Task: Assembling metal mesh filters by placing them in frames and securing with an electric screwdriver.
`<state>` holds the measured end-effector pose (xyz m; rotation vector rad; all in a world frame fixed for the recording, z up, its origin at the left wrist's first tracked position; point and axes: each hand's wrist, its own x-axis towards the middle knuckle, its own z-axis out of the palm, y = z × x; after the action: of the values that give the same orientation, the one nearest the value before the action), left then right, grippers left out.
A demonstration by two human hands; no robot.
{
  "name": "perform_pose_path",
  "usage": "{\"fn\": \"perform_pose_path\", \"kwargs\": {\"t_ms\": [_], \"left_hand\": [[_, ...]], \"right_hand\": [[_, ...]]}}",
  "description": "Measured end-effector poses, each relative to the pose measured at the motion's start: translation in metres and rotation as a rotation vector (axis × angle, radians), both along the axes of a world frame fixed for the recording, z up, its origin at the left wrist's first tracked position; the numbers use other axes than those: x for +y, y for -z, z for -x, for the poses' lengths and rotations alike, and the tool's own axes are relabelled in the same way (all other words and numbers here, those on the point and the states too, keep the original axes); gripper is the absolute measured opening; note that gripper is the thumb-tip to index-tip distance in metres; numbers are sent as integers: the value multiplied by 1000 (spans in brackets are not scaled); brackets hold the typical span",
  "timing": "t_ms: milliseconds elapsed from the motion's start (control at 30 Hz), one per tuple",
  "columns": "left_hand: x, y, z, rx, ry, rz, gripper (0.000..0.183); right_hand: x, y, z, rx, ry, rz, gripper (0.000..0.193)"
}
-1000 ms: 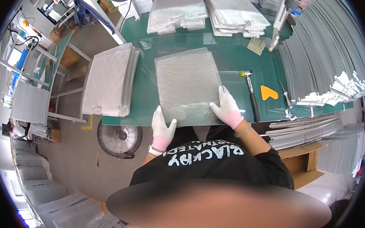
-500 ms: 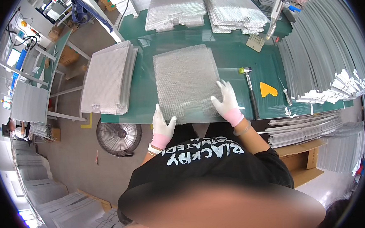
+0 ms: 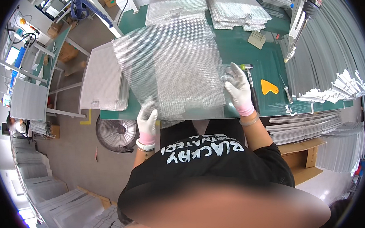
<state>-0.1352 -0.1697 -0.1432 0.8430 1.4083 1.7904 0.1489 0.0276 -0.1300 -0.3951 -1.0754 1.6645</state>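
Observation:
A large clear textured plastic sheet (image 3: 131,57) lies tilted, turned askew over a squarer whitish textured sheet (image 3: 184,73) on the green table. My left hand (image 3: 147,122), in a white glove with a pink cuff, is at its lower left edge. The fingers there appear to be behind the plastic and the thumb in front. Just beyond the right edge is my right hand (image 3: 239,90), gloved alike, its fingers spread and bent and the thumb apart. Whether its fingertips touch the edge, I cannot tell.
To the left stands a stack of whitish sheets (image 3: 102,76); more stacks (image 3: 237,11) are at the back. On the right lie a hammer (image 3: 250,78), a yellow scraper (image 3: 269,87) and a screwdriver (image 3: 288,94). Grey strips (image 3: 330,51) fill the far right. A floor fan (image 3: 119,131) stands below.
The clear sheet now spreads askew over the squarer one, reaching up and left. My left hand has moved left and slightly up; my right hand has moved right and up.

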Motion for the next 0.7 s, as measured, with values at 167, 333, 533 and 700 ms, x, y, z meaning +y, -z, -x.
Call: {"fn": "perform_pose_path", "kwargs": {"t_ms": [167, 333, 533, 700], "left_hand": [[2, 7, 31, -135, 115, -283, 20], [-12, 5, 59, -498, 209, -507, 28], [-51, -48, 183, 1637, -699, -58, 46], [-32, -91, 263, 354, -544, 446, 51]], "right_hand": [[7, 3, 12, -323, 104, -131, 63], [4, 32, 9, -1648, 222, -657, 81], [-7, 24, 10, -1836, 321, -622, 96], [-3, 13, 3, -1862, 309, -538, 96]]}}
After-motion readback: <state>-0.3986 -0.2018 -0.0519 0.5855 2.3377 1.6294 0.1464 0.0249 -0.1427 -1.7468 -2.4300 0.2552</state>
